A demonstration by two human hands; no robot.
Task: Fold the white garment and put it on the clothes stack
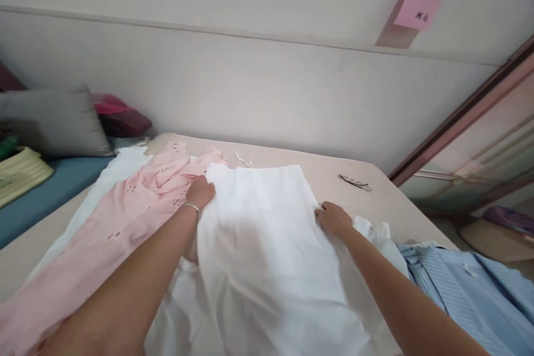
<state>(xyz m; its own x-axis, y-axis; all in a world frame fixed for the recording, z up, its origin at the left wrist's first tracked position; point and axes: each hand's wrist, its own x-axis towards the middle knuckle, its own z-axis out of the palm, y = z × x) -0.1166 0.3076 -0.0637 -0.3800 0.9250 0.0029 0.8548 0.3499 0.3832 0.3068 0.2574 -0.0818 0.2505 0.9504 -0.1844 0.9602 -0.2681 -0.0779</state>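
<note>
Left hand (200,192): we have it closed on the left edge of the white garment (258,245), near its far corner, fingers curled over the cloth; a thin bracelet (192,207) sits on the wrist.

Right hand (334,218): we have it pinching the right edge of the same garment, fingers folded onto the fabric, a little nearer to us than the left hand.

White garment: it lies between our two hands, spread flat, its long axis running from us toward the wall (267,89), its far edge straight and square. Both hands touch it; neither is nearer. The cloth is plain white, thin, softly creased, slightly see-through where it overlies our left forearm.

Left of the white garment: a pink eyelet garment (125,217), touching it and partly beneath our left arm.

Right of the white garment: a blue striped shirt (467,289), near its closer corner.

Beyond the white garment, to the right: a metal hair clip (355,181) on the beige table (387,200), well apart.

Further left: a grey cushion (50,122).

Above, on the wall: a pink note (419,3).
</note>
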